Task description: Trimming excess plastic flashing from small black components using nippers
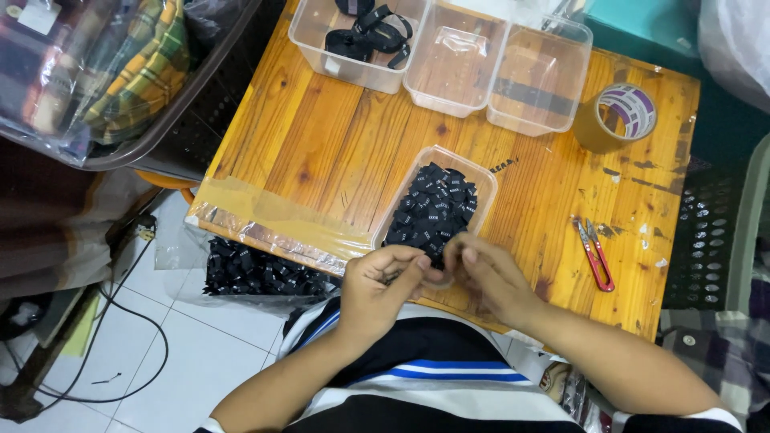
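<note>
Though their pinch hides it, both hands' fingers (423, 262) grip something small beside the tub (481, 178).

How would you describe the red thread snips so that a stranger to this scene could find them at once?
Start at the wooden table and go to its right side, below the roll of brown tape. The red thread snips lie flat there, right of the right hand: the table's only red thing, lying outside every tub.

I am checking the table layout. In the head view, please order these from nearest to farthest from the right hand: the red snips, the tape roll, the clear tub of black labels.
From the right hand:
1. Tub of black labels, just ahead, touching the fingertips.
2. Red snips, to the right.
3. Tape roll, far right corner.
</note>
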